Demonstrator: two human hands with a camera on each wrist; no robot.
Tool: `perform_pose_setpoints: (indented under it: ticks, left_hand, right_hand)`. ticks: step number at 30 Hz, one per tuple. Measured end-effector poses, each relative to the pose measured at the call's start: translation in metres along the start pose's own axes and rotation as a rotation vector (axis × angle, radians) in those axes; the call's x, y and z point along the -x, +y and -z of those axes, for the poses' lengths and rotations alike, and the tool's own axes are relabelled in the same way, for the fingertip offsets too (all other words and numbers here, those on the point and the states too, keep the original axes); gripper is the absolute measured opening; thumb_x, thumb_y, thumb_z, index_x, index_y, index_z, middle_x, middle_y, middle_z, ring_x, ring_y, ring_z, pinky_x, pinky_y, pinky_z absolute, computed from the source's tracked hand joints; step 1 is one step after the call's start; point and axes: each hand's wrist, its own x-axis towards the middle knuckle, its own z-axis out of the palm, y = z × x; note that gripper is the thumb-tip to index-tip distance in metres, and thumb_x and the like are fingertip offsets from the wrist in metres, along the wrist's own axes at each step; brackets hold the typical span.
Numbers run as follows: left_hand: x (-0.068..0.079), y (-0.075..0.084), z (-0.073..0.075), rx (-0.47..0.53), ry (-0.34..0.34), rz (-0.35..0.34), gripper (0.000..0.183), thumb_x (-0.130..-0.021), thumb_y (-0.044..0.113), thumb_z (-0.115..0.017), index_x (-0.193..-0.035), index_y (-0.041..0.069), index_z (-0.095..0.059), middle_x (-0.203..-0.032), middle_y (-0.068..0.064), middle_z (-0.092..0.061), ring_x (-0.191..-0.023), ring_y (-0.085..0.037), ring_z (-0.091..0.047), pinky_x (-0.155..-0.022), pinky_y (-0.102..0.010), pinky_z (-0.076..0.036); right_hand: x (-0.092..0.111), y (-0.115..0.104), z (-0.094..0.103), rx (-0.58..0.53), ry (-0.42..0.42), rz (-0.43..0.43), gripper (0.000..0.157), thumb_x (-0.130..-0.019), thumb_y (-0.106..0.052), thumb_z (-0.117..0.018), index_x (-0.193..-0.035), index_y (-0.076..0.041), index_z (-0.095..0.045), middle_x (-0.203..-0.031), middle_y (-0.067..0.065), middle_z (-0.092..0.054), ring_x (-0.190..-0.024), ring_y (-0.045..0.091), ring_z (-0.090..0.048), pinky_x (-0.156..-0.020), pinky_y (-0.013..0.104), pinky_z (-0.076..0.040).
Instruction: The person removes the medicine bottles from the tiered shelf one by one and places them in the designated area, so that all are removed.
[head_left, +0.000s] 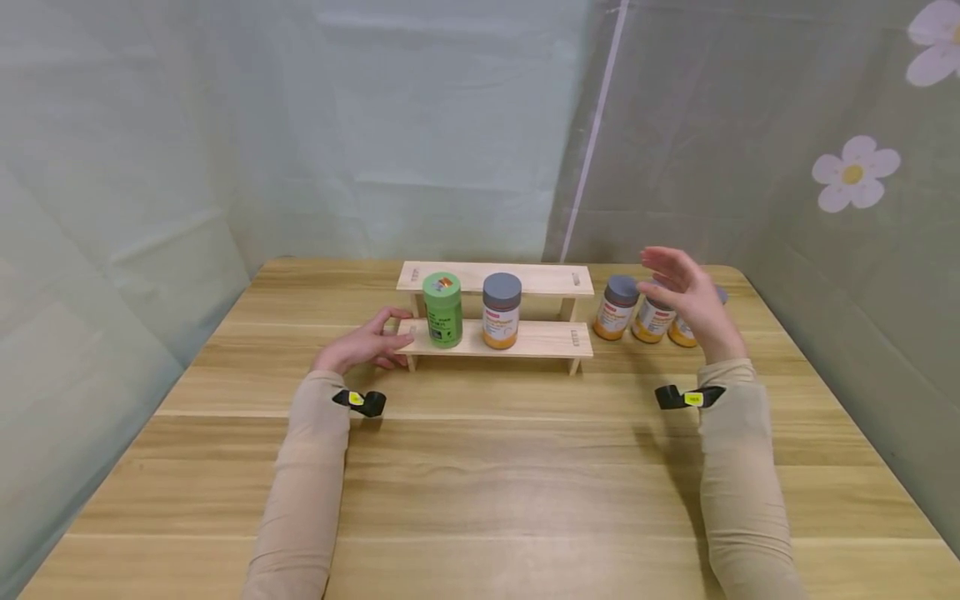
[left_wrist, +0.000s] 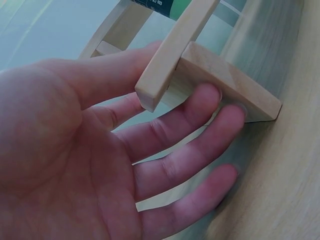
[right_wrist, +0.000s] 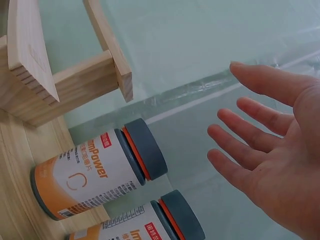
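A two-tier wooden display rack [head_left: 536, 337] stands on the table. My left hand [head_left: 367, 342] holds the left end of its lower tier, the thumb at the board [left_wrist: 172, 52] and fingertips against the leg [left_wrist: 227, 77] beneath. On that tier stand a green bottle [head_left: 444, 312] with a green lid and, to its right, a white-and-orange supplement bottle [head_left: 500, 317] with a grey-blue lid. My right hand [head_left: 693, 304] hovers over several matching supplement bottles right of the rack, fingers spread and nothing in them. The nearest of these bottles [right_wrist: 95, 170] shows its label in the right wrist view.
The supplement bottles [head_left: 615, 308] stand in a row on the wooden table [head_left: 495, 483], close to the rack's right end. Behind the table hangs a pale curtain [head_left: 420, 125], with printed flowers on its right part. Both wrists wear small black camera mounts.
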Motion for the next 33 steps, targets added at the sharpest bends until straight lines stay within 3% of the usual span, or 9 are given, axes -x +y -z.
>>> perform_pose_setpoints:
  ticks: [5,14,21,25,30,33]
  left_hand:
    - [0.000,0.000,0.000,0.007,0.002,-0.005,0.059,-0.101,0.031,-0.050,-0.147,0.013,-0.017,-0.121,-0.026,-0.060,-0.092,-0.020,-0.068,-0.083,-0.034,-0.054]
    - [-0.001,0.000,0.000,0.012,0.010,0.000,0.056,-0.101,0.030,-0.050,-0.146,0.014,-0.020,-0.120,-0.025,-0.061,-0.092,-0.022,-0.068,-0.083,-0.035,-0.055]
    - [-0.002,0.000,0.000,0.014,0.004,-0.007,0.058,-0.101,0.030,-0.050,-0.147,0.013,-0.018,-0.124,-0.026,-0.059,-0.094,-0.024,-0.068,-0.085,-0.037,-0.055]
    - [0.000,0.002,0.000,0.027,-0.002,-0.017,0.059,-0.101,0.032,-0.051,-0.146,0.013,-0.020,-0.124,-0.025,-0.058,-0.095,-0.025,-0.068,-0.085,-0.038,-0.055]
    - [0.002,0.001,0.001,0.038,-0.023,-0.062,0.060,-0.098,0.037,-0.055,-0.143,0.013,-0.023,-0.115,-0.018,-0.063,-0.088,-0.018,-0.068,-0.079,-0.032,-0.055]
    - [0.002,0.000,0.002,0.036,-0.017,-0.050,0.059,-0.099,0.035,-0.054,-0.143,0.014,-0.023,-0.115,-0.019,-0.063,-0.088,-0.019,-0.068,-0.080,-0.033,-0.055]
  right_hand:
    - [-0.001,-0.001,-0.004,-0.005,-0.008,0.005,0.056,-0.093,-0.009,-0.064,-0.143,-0.008,-0.040,-0.146,0.010,-0.046,-0.126,0.003,-0.046,-0.115,0.031,-0.032]
    - [-0.004,0.003,-0.012,-0.043,-0.066,0.052,0.052,-0.093,-0.008,-0.064,-0.141,-0.010,-0.044,-0.132,-0.012,-0.056,-0.124,0.004,-0.050,-0.103,0.015,-0.040]
    - [-0.005,0.003,-0.020,-0.041,-0.114,0.073,0.051,-0.093,-0.010,-0.064,-0.140,-0.016,-0.045,-0.141,0.005,-0.052,-0.124,0.005,-0.050,-0.102,0.015,-0.042]
    - [-0.006,0.003,-0.027,-0.076,-0.152,0.071,0.051,-0.093,-0.011,-0.064,-0.141,-0.016,-0.045,-0.142,0.009,-0.050,-0.125,0.006,-0.051,-0.101,0.014,-0.042]
    - [-0.007,0.002,-0.035,-0.096,-0.188,0.073,0.052,-0.093,-0.010,-0.063,-0.142,-0.015,-0.044,-0.145,0.014,-0.046,-0.130,0.017,-0.048,-0.100,0.015,-0.043]
    - [-0.009,0.001,-0.040,-0.120,-0.210,0.078,0.051,-0.094,-0.009,-0.063,-0.141,-0.014,-0.045,-0.144,0.012,-0.048,-0.129,0.018,-0.049,-0.101,0.016,-0.043]
